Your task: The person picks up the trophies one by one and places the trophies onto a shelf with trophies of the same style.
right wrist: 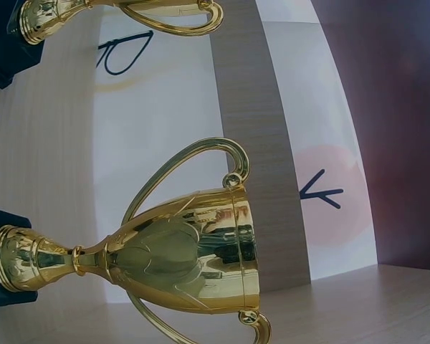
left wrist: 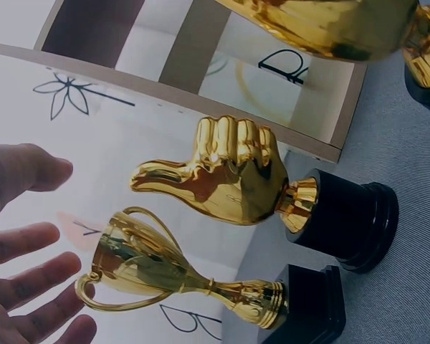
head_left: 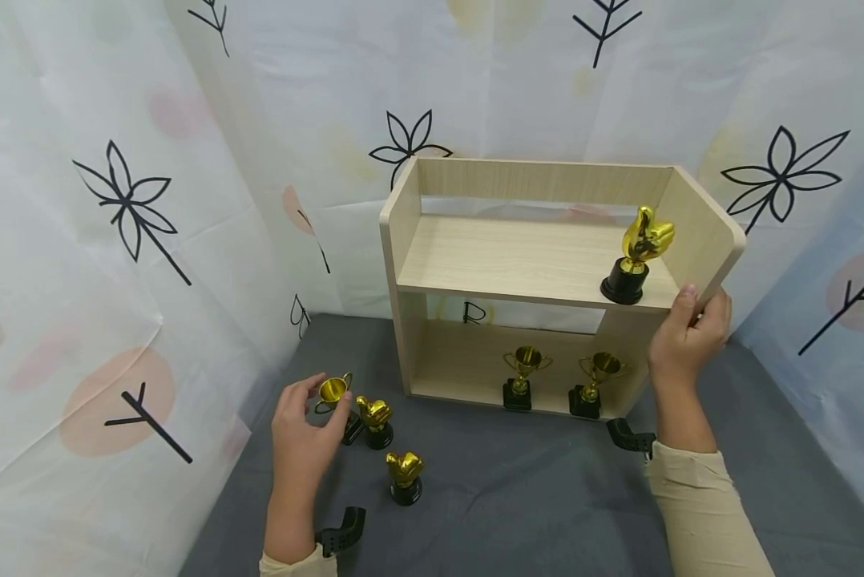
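Note:
My left hand [head_left: 305, 441] reaches around a gold two-handled trophy cup [head_left: 334, 390] on a black base at the cloth's left. In the left wrist view its fingers [left wrist: 39, 279] are spread beside the cup's rim and handle, not closed on it. Right beside that cup stands a gold thumbs-up trophy [head_left: 374, 413], and a second thumbs-up trophy [head_left: 405, 468] is nearer the front. My right hand [head_left: 690, 340] grips the front edge of the right side panel of a two-tier wooden shelf [head_left: 504, 252], thumb on the inner side.
On the upper tier, at the right, stands another thumbs-up trophy [head_left: 645, 239]. Two gold trophy cups, one left [head_left: 526, 362] and one right [head_left: 603, 369], stand on the lower tier. A grey cloth [head_left: 504, 497] covers the table, and patterned fabric [head_left: 316, 104] hangs behind and beside it.

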Demonstrator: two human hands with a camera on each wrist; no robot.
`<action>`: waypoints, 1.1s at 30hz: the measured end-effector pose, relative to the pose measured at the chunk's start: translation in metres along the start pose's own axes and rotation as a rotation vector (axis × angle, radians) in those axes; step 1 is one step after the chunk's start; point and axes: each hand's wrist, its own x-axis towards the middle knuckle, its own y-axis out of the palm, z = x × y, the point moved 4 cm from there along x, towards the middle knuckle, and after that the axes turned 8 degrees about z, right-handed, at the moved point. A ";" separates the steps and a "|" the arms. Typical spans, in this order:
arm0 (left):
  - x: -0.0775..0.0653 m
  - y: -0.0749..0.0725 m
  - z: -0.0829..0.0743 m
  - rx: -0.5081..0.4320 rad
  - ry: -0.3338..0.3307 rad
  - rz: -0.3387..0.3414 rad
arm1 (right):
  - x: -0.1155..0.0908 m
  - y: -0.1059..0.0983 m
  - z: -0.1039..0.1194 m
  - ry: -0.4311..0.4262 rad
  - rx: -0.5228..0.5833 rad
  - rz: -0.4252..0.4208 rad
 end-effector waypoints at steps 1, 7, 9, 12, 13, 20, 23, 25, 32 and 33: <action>0.000 0.001 0.002 0.002 -0.003 0.001 | 0.000 0.000 0.000 0.003 -0.002 0.002; 0.000 0.003 0.007 0.007 -0.010 0.006 | 0.000 0.000 0.001 -0.001 -0.001 0.007; 0.000 0.003 0.008 0.008 -0.014 0.007 | 0.000 0.000 0.001 -0.002 0.003 0.002; 0.000 0.004 0.010 0.009 -0.018 0.010 | 0.000 0.000 0.000 0.002 0.007 -0.007; 0.000 0.004 0.011 0.010 -0.019 0.011 | 0.000 0.000 0.000 0.003 0.007 -0.008; 0.001 0.006 0.013 0.011 -0.025 0.013 | 0.000 0.000 0.000 -0.003 0.001 -0.011; 0.001 0.006 0.014 0.013 -0.029 0.011 | -0.001 0.000 0.000 -0.005 -0.001 -0.008; 0.001 0.006 0.015 0.016 -0.033 0.009 | -0.001 0.001 0.000 -0.006 -0.001 -0.004; 0.002 0.007 0.018 0.030 -0.039 0.019 | -0.001 0.000 0.001 -0.010 0.017 -0.010; 0.002 0.008 0.018 0.031 -0.037 0.019 | -0.001 0.000 0.001 -0.010 0.018 -0.010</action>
